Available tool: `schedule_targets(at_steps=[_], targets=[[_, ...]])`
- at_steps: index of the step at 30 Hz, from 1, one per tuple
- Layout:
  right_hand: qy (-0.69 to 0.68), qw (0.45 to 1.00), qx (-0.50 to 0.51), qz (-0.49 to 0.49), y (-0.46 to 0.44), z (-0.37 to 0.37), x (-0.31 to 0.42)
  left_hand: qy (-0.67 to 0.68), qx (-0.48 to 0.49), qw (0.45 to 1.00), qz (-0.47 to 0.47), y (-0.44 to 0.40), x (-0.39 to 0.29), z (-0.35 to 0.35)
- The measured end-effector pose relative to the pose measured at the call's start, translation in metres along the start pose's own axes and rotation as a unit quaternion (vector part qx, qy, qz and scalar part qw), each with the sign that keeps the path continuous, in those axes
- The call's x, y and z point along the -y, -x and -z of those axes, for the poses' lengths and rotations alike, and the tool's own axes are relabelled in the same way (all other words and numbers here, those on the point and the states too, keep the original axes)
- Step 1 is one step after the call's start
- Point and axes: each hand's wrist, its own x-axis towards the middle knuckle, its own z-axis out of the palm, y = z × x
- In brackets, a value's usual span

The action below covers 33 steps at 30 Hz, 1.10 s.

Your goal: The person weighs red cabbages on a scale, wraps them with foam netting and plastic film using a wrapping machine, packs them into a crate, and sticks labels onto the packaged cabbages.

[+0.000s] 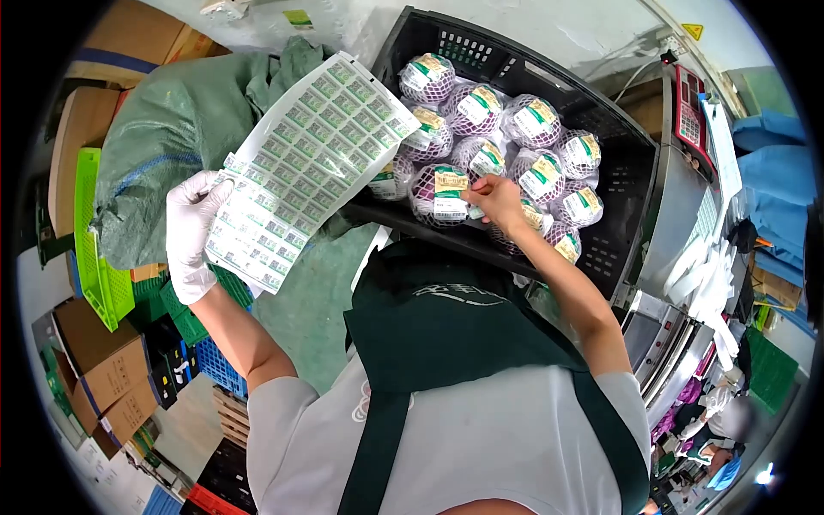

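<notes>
A white glove covers my left hand (196,225), which is closed on the edge of a sheet of small green-and-white stickers (313,163). The sheet hangs tilted beside a black crate (631,184). Inside the crate lie several round purple items in white netting, each with a green, white and tan label. My bare right hand (498,204) has its fingers pinched together at the right edge of the label on a netted item (439,196) near the crate's front side. Whatever is between those fingertips is too small to make out.
Left of the sheet is a large green sack (163,129), with a bright green crate (101,249) and cardboard boxes (107,360) beyond. At right stand a metal machine (661,335) and a red scale (689,112). Another person (708,421) is far off at lower right.
</notes>
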Motion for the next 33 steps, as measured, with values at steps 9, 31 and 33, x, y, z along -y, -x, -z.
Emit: schedule_targets(at_steps=[9,31,33], targets=[[-0.042,0.995,0.088,0.003,-0.004,0.014,0.031,-0.021,-0.016,1.000,-0.005,0.004,0.014,0.018],[0.360,0.903,-0.009,0.233,-0.082,-0.115,0.043,-0.016,0.020,1.000,0.009,-0.006,0.013,0.023],[0.328,0.874,-0.067,0.352,-0.094,-0.094,0.035,-0.011,0.035,0.999,0.003,-0.013,0.009,0.018]])
